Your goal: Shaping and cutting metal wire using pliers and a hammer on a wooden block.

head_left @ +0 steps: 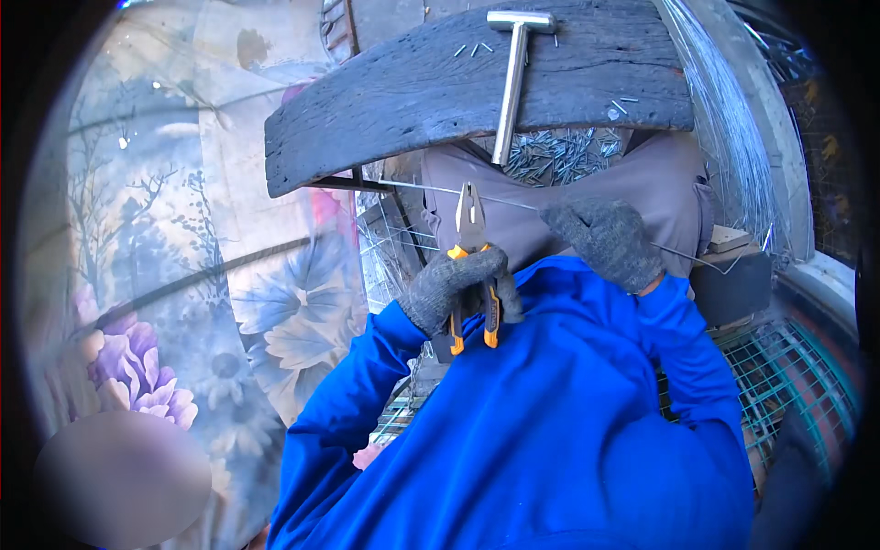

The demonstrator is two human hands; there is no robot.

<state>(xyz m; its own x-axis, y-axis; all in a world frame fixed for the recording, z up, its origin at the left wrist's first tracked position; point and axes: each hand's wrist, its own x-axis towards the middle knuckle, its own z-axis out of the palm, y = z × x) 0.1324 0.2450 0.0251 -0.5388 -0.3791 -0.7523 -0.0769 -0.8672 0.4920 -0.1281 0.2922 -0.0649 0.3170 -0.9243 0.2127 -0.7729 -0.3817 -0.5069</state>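
My left hand, in a dark grey knit glove, is closed around the handles of a pair of pliers with orange and black grips. Its jaws point away from me and meet a thin metal wire that runs sideways over my lap; whether they pinch it I cannot tell. The wire's left part reaches under the near edge of a dark wooden plank. Gloved the same way, my right hand is closed on the wire to the right of the pliers. A bent end of the wire sticks out beyond that hand.
On the dark wooden plank lies a metal hammer, its handle overhanging the near edge, among a few short metal pieces. Many cut pieces lie below. Long wires are bundled at right, near green wire mesh. Flowered sheeting covers the left.
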